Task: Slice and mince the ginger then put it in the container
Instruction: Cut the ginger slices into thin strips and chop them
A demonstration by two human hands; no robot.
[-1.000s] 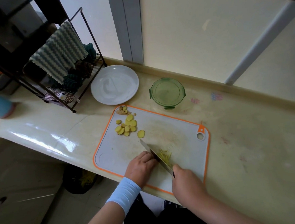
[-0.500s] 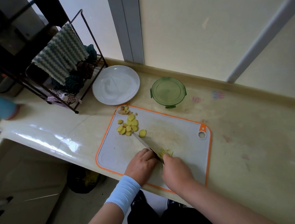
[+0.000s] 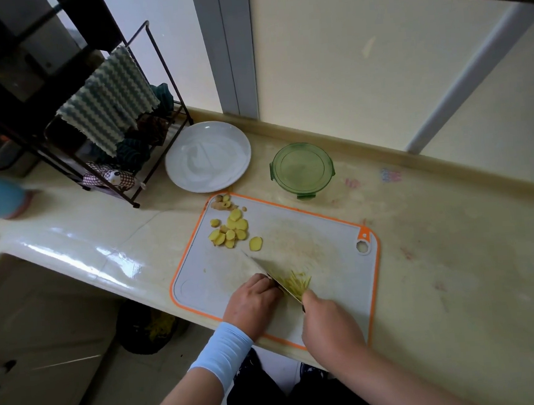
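Our right hand is gripping the knife, its blade lying between the ginger strips and our curled left fingers; what they are pinning is hidden.

Your right hand has drawn the knife back slightly, apparently uncovering more ginger shreds.

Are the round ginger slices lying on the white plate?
No, the ginger slices lie at the far left corner of the cutting board, and the white plate beyond it holds none.
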